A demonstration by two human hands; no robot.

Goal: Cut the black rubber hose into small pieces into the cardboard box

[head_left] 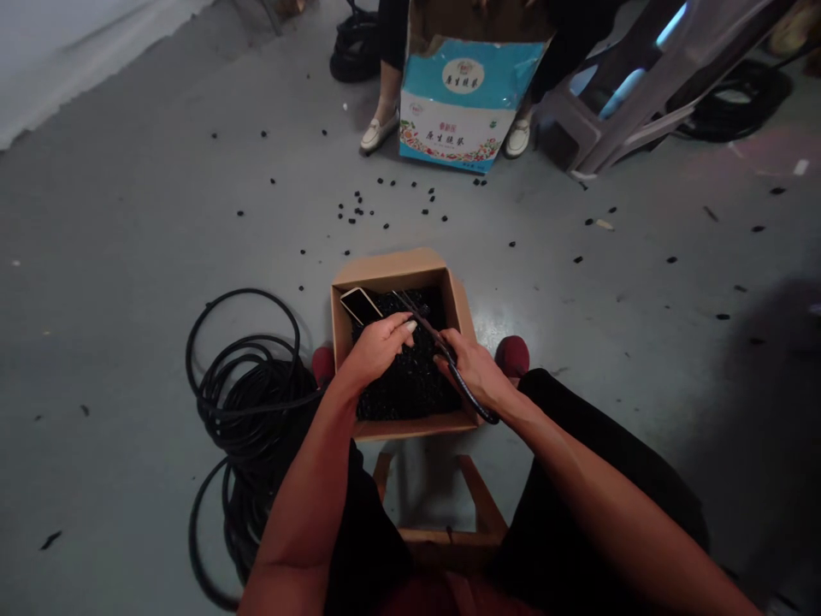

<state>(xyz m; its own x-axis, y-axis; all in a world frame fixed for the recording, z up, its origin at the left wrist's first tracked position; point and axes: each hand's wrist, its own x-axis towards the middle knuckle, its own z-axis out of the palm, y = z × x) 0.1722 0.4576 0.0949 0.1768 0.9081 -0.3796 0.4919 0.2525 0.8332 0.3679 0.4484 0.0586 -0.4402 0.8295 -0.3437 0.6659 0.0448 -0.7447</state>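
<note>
Left hand (378, 344) pinching black hose (428, 329) over box (465, 312) of cut bits, right hand (473, 370) closed around scissors (452, 368) at it, likely to nick fingers (405, 324) if blades slip sideways.

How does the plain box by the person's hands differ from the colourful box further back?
The plain box is brown cardboard, while the colourful box is printed blue and white. The plain box is full of small black pieces; the colourful box's inside is hidden. The plain box is lower, the colourful box taller. Both stand open on the floor.
</note>
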